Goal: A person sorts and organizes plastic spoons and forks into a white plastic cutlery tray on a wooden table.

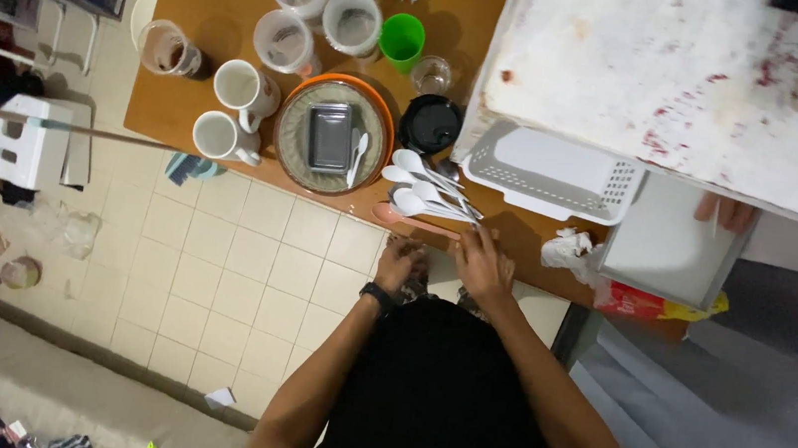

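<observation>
Both hands sit at the near edge of the wooden counter (185, 80), just below a fan of white spoons (423, 192) whose handles point toward the person, within easy reach. The right hand (483, 264) rests on or just beside the handle ends; whether it grasps one I cannot tell. The left hand (401, 262) lies loosely curled and seems empty. Behind the spoons, two white mugs (232, 110) stand beside a round orange tray (334, 134).

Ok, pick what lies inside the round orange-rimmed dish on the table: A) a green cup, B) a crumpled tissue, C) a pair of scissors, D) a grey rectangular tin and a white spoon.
D: the round orange-rimmed dish holds a grey rectangular tin with a white spoon beside it.
</observation>
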